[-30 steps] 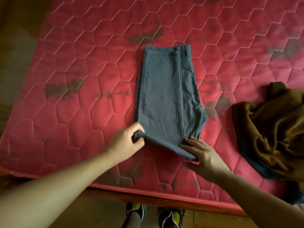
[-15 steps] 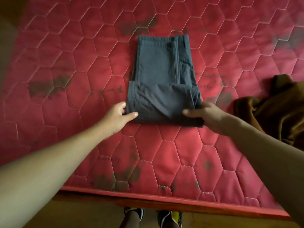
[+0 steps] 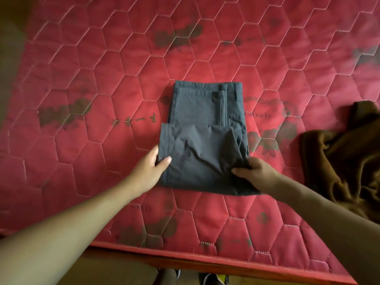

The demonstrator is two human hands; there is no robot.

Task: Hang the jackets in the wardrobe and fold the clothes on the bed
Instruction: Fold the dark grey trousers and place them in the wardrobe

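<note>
A pair of grey-blue shorts (image 3: pixel 205 140) lies on the red quilted mattress (image 3: pixel 102 99), its lower half folded up over the upper half. The waistband shows at the far end. My left hand (image 3: pixel 151 170) pinches the folded part's left edge, thumb on top. My right hand (image 3: pixel 254 173) grips the right near corner of the fold, fingers closed on the cloth. A crumpled brown garment (image 3: pixel 345 161) lies on the mattress to the right, apart from the shorts.
The mattress's near edge (image 3: pixel 205 262) runs along the bottom of the view, with a wooden bed frame under it. My shoes (image 3: pixel 211 279) show on the floor below. Bare floor lies along the left side.
The shorts' lower end has been folded up over the upper part. Both hands moved with the fold and now hold its left and right sides.
</note>
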